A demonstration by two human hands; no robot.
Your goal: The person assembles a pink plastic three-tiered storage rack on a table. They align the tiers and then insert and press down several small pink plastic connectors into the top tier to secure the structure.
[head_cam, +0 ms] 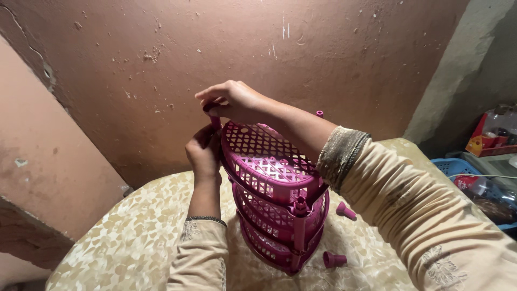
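A rough, reddish-brown plastered wall (323, 59) fills most of the view, pitted and chipped, with a paler pink slab (48, 161) leaning across the left side and a grey-green corner pillar (458, 70) on the right. Below it stands a round-cornered table (124, 237) covered in a cream and tan mottled pattern, its far edge close to the wall.

In the middle of the table stands a magenta plastic tiered rack (277, 205), three lattice baskets stacked on corner posts, the whole thing upright with its top basket tilted toward the camera. The right hand (234, 99) reaches over the top basket from the right, its fingers pinched around a dark post piece (211, 108) at the rack's far left corner. The left hand (203, 151) comes up from below, fingers curled around the same corner just under the right hand, gripping the post and basket rim. Both arms wear pale beige sleeves.

To the right beyond the table sits a blue plastic crate (452, 167) holding bottles, with a red and orange carton (484, 140) behind it.

Two loose magenta foot caps lie on the tabletop: one (346, 210) just right of the rack, the other (334, 260) near its base in front.
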